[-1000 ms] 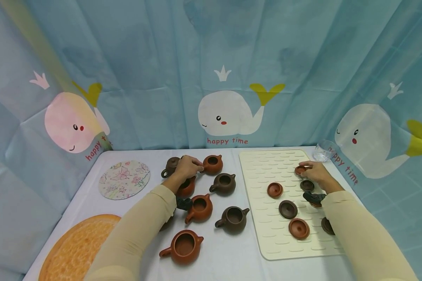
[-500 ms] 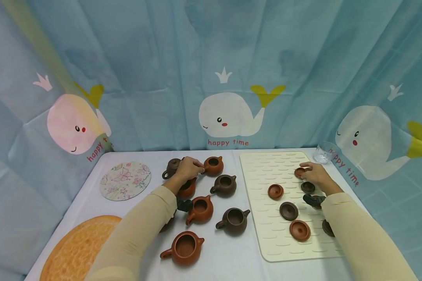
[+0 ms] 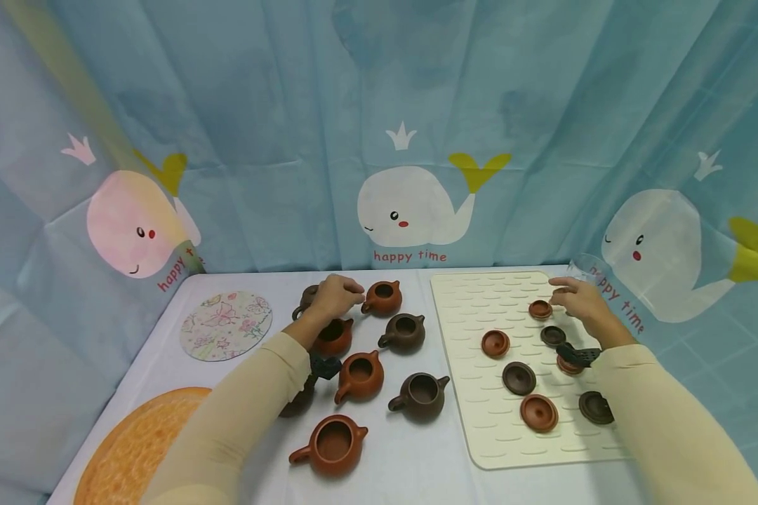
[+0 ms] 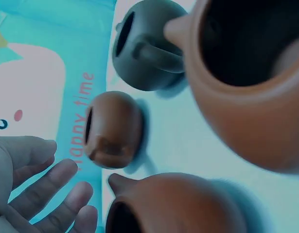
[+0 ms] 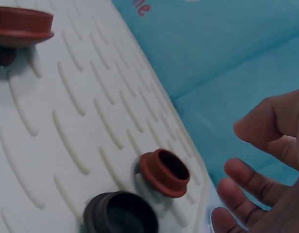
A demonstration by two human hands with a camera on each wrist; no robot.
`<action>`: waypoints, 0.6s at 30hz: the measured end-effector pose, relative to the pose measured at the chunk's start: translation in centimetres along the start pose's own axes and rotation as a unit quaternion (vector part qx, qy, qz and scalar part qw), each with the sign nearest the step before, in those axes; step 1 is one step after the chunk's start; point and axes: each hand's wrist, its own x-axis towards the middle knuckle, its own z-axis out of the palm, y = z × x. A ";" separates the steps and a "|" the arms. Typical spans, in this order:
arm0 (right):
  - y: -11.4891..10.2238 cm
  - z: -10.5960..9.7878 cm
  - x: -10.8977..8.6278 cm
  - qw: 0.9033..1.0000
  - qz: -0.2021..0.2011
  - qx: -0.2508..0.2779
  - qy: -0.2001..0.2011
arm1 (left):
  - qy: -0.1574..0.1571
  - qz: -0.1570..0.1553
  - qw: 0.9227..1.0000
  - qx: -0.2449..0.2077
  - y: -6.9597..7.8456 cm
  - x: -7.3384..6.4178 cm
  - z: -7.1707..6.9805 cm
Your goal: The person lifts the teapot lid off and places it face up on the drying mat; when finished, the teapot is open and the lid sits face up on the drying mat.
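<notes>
My left hand (image 3: 337,296) hovers with relaxed fingers, holding nothing. Just right of it stands a small red-brown teapot (image 3: 382,298), lidless; the left wrist view shows a gap between my fingers (image 4: 66,172) and this teapot (image 4: 117,128). A dark brown teapot (image 3: 304,301) is partly hidden behind the left hand, and a red-brown teapot (image 3: 333,338) sits under the wrist. On the cream mat, a small red-brown lid (image 3: 540,309) lies upside down. My right hand (image 3: 582,303), fingers loosely bent and apart from the lid, holds nothing.
Several more lidless teapots (image 3: 360,375) stand across the white table. Other lids (image 3: 518,379), red-brown and dark, lie on the cream mat (image 3: 445,301). A clear glass bowl (image 3: 587,266) stands behind the right hand. At left are a floral round mat (image 3: 225,326) and an orange round mat (image 3: 142,442).
My right hand has let go of the small red-brown lid and drawn up and right. My left hand has risen slightly away from the small red-brown teapot's handle.
</notes>
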 end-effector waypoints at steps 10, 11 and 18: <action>-3.0 -0.4 -0.8 0.998 -0.059 0.016 0.021 | 0.022 0.026 0.999 -0.028 0.6 -0.9 -3.0; -3.2 -0.4 -0.8 0.998 -0.066 0.016 0.021 | 0.024 0.029 0.999 -0.030 0.6 -1.0 -3.3; -5.3 -0.5 -1.1 0.994 -0.102 0.032 0.004 | 0.046 0.033 0.998 -0.031 0.4 -2.1 -5.0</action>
